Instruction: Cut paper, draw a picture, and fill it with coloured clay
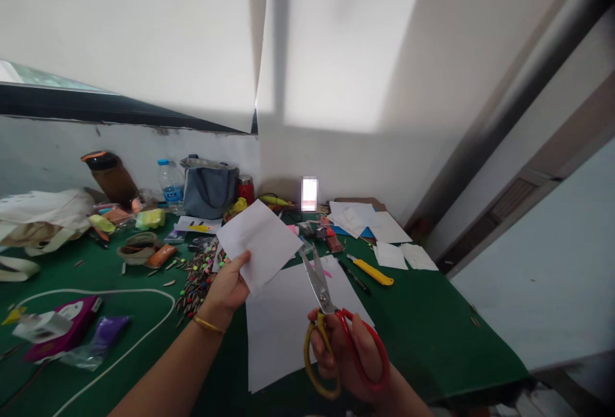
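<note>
My left hand (229, 281), with a gold bangle at the wrist, pinches the lower edge of a white square sheet (259, 244) held above the table. My right hand (350, 346) has its fingers through the yellow and red handles of a pair of scissors (323, 298). The blades are parted and point up and away, with their tips near the right corner of the held sheet. Larger white paper (283, 334) lies flat on the green table beneath both hands.
A yellow cutter (373, 271) and a dark pen (354, 277) lie right of the paper. Many small colourful-tipped pieces (196, 282) are heaped at the left. Behind stand a blue-grey bag (210, 189), a water bottle (172, 186) and a red jar (245, 190). A white cable (139, 291) curves at left.
</note>
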The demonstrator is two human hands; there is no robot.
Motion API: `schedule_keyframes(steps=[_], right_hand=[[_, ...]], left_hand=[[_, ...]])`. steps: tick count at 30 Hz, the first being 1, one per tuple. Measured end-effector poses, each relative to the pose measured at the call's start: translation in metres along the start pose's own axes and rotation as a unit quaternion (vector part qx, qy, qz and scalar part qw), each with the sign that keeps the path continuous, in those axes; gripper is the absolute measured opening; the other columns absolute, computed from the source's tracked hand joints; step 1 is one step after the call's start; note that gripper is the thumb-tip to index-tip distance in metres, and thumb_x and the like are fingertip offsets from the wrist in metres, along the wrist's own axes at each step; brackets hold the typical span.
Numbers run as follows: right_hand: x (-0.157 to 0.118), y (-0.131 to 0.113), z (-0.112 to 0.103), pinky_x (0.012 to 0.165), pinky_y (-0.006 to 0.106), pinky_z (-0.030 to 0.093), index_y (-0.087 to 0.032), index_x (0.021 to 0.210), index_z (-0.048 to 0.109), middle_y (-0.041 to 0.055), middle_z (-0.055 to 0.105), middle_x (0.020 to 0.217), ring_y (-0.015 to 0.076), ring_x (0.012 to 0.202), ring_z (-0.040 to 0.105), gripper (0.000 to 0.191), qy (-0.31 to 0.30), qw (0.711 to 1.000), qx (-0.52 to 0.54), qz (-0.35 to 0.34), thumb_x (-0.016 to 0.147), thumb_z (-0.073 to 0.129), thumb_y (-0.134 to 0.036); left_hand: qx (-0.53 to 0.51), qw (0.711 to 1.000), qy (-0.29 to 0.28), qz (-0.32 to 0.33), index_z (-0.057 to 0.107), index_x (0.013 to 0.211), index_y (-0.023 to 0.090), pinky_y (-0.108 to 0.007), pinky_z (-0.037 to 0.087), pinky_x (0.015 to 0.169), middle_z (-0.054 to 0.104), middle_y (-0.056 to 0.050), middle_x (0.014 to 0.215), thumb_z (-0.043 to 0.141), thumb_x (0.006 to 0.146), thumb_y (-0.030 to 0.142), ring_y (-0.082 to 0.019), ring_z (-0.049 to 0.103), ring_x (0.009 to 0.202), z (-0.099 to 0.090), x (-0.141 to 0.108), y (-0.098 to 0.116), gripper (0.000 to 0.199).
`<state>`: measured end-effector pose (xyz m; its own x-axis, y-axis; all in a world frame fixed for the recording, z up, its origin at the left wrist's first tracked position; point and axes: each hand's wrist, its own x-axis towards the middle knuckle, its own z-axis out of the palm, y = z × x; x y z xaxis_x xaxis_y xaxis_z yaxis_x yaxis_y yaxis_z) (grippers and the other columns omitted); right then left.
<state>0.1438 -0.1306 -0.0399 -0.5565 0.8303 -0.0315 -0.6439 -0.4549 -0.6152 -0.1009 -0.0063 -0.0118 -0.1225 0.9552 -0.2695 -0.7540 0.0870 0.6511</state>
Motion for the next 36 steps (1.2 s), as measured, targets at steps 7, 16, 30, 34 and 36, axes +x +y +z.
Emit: schedule_keyframes(steps=[7,16,30,34,36], right_hand=[[-0.001,-0.002,0.002,0.057,0.025,0.031,-0.017,0.116,0.059,0.0066,0.053,0.083,0.0125,0.062,0.040,0.067,0.015,1.000,-0.001,0.015,0.082,0.046,-0.073],[0.000,0.000,0.003,0.056,0.025,0.031,-0.016,0.116,0.059,0.0064,0.054,0.081,0.0123,0.061,0.040,0.067,0.011,1.000,-0.001,0.012,0.084,0.044,-0.072],[0.004,-0.005,0.001,0.057,0.025,0.030,-0.017,0.119,0.056,0.0060,0.053,0.085,0.0128,0.064,0.039,0.069,0.003,0.999,0.023,0.024,0.084,0.039,-0.074],[0.008,-0.007,-0.002,0.055,0.024,0.029,-0.017,0.118,0.055,0.0052,0.052,0.084,0.0118,0.061,0.037,0.075,-0.018,0.999,0.036,0.021,0.081,0.038,-0.079],[0.010,-0.008,-0.004,0.052,0.023,0.027,-0.015,0.118,0.055,0.0037,0.051,0.081,0.0106,0.058,0.036,0.077,-0.035,0.998,0.041,0.024,0.080,0.037,-0.081]], left_hand=[[0.010,1.000,-0.008,-0.014,0.060,0.127,0.023,-0.048,0.055,0.093,0.073,-0.010,0.111,0.059,0.085,0.005,-0.026,0.072,0.093,-0.006,0.004,-0.001,0.045],[0.004,1.000,-0.009,-0.012,0.059,0.128,0.023,-0.047,0.055,0.093,0.073,-0.009,0.111,0.059,0.085,0.005,-0.024,0.072,0.093,-0.008,0.004,0.002,0.047],[0.062,0.995,-0.072,-0.037,0.063,0.120,0.017,-0.048,0.057,0.090,0.073,-0.014,0.110,0.064,0.082,0.008,-0.029,0.071,0.096,-0.015,0.003,-0.005,0.040],[0.083,0.994,-0.064,-0.015,0.061,0.122,0.017,-0.046,0.058,0.087,0.074,-0.012,0.106,0.068,0.077,0.006,-0.027,0.073,0.088,-0.015,0.002,-0.006,0.047],[0.085,0.993,-0.078,-0.011,0.060,0.125,0.017,-0.044,0.057,0.089,0.074,-0.011,0.106,0.070,0.076,0.007,-0.026,0.073,0.090,-0.014,0.002,-0.004,0.051]])
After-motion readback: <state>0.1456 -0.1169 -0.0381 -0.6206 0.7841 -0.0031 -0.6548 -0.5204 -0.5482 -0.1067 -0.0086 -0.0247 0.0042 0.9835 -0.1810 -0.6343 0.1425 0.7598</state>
